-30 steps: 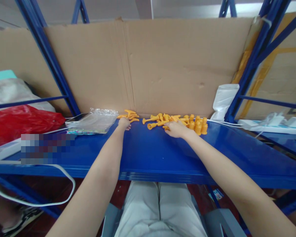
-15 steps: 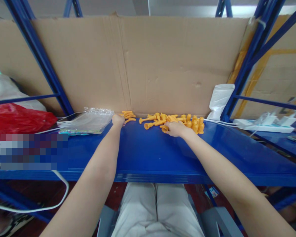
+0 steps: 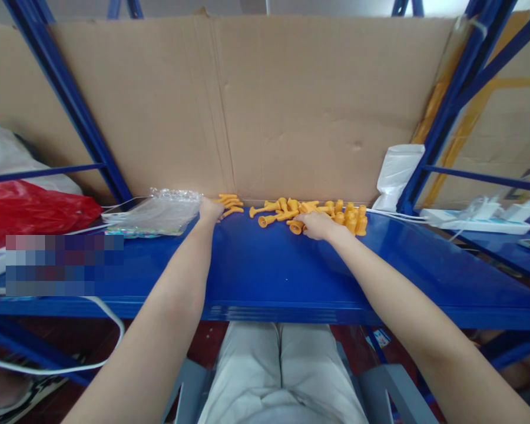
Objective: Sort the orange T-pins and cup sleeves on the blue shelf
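Note:
My left hand (image 3: 210, 209) reaches to the back of the blue shelf, beside several slim, curved orange plastic pieces (image 3: 232, 208). Its fingers are mostly hidden behind the back of the hand, so a grip cannot be made out. Farther right, my right hand (image 3: 317, 225) is closed on an orange plastic piece with a round, flared end (image 3: 296, 227), low over the shelf. Around that hand lies a loose pile of orange plastic pieces (image 3: 269, 219), some with flared ends. Several stubby orange cylinders (image 3: 361, 222) stand upright just right of it.
The blue shelf (image 3: 256, 271) ends at a cardboard sheet (image 3: 291, 112). Clear plastic bags (image 3: 159, 215) lie to the left, near a red bag (image 3: 35, 206). At the right are a white pouch (image 3: 396, 176), a power strip (image 3: 472, 222) with cables, and a blue upright (image 3: 446, 112).
The view has tilted slightly downward. Both hands stay at about the same places, the right one still on the flared orange piece.

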Demonstrator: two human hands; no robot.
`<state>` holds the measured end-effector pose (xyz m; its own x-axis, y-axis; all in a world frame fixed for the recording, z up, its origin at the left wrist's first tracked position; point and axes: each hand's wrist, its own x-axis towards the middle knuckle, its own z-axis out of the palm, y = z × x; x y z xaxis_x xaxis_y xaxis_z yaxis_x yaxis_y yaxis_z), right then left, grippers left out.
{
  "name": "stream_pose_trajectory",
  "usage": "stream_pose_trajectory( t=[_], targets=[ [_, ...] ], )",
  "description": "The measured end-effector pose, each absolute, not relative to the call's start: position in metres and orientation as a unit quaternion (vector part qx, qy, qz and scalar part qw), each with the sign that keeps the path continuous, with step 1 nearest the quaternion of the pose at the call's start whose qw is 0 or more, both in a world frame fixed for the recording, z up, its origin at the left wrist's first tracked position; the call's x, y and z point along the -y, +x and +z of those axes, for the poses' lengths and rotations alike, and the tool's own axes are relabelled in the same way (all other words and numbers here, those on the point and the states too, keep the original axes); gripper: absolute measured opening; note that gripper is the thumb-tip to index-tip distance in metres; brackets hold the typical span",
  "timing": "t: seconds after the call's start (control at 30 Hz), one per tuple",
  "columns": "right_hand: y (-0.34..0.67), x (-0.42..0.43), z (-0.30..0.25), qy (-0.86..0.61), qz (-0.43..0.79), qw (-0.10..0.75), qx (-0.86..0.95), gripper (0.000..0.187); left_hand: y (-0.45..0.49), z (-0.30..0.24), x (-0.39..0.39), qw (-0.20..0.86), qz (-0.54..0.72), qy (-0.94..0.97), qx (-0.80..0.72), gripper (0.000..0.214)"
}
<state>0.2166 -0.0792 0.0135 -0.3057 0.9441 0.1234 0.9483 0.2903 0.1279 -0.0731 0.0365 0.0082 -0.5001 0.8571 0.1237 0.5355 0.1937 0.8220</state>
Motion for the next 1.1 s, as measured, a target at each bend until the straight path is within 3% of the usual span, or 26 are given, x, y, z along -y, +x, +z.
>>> stream_pose_trajectory(
  t=[0.07,0.2,0.37,0.43,0.53,0.67,0.8,0.9,1.1],
  targets=[
    [0.215,0.078,0.012,-0.581,-0.097,0.009,0.808,0.051,-0.073,0.010,-0.036,0.167,0.435,0.474,-0.747,0.069],
    [0.211,0.079,0.010,-0.580,-0.108,0.008,0.807,0.047,-0.059,0.019,-0.027,0.136,0.449,0.494,-0.732,0.045],
    [0.209,0.079,0.007,-0.588,-0.118,0.030,0.800,0.044,-0.014,0.035,-0.007,0.233,0.483,0.515,-0.669,0.048],
    [0.211,0.075,0.004,-0.579,-0.108,0.069,0.805,0.046,0.005,0.038,0.004,0.279,0.472,0.536,-0.642,0.049],
    [0.214,0.064,-0.003,-0.563,-0.083,0.144,0.810,0.049,0.027,0.032,0.018,0.308,0.413,0.616,-0.596,0.027],
    [0.221,0.048,-0.011,-0.533,-0.044,0.239,0.811,0.055,0.037,0.009,0.030,0.179,0.360,0.733,-0.549,0.012],
    [0.229,0.039,-0.011,-0.515,0.005,0.359,0.778,0.045,0.036,-0.009,0.031,0.077,0.300,0.809,-0.500,0.018],
    [0.229,0.037,-0.008,-0.500,0.056,0.469,0.726,0.030,0.036,-0.012,0.029,0.097,0.311,0.809,-0.489,0.020],
    [0.215,0.050,0.005,-0.427,0.283,0.586,0.628,0.030,0.041,-0.012,0.030,0.163,0.407,0.785,-0.438,0.041]
  ],
)
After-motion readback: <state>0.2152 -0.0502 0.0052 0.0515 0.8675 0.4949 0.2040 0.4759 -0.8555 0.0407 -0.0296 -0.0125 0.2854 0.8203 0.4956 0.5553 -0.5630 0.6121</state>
